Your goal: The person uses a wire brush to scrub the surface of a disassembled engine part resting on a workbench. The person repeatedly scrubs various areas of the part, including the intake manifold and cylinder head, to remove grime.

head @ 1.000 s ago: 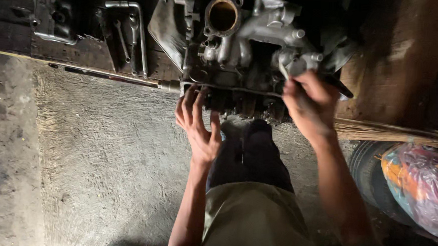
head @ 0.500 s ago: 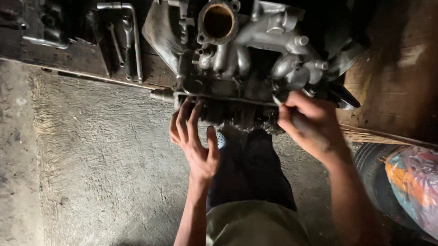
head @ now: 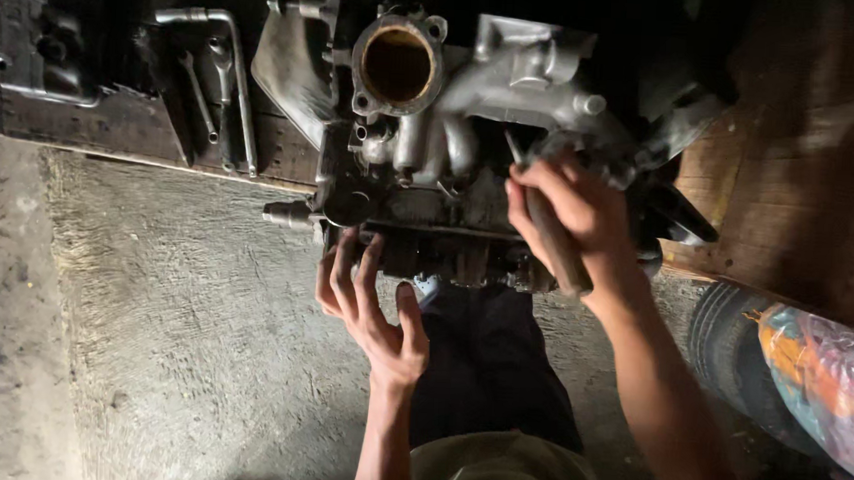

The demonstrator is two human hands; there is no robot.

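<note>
At the far left, a dark cast metal block (head: 38,44) sits on the worn wooden platform (head: 112,126) that runs along the top edge of the rough grey concrete floor (head: 169,334). Just right of it, a bent silver L-shaped wrench (head: 232,54) and a couple of slim spanners (head: 201,92) lie on the same platform. At the platform's front edge stands the grimy grey metal engine assembly with its round brass-coloured opening (head: 397,68), overhanging the floor slightly. Your left hand (head: 370,310) has its fingers (head: 340,265) spread open, the tips touching the engine's lower edge, gripping nothing. Your right hand (head: 574,214) is wrapped tight around a dark cylindrical handle (head: 555,252) pressed against the engine's right side. Further right, a black rubber tyre (head: 733,353) lies near the floor's right edge, touching a colourful plastic bag (head: 828,388).
</note>
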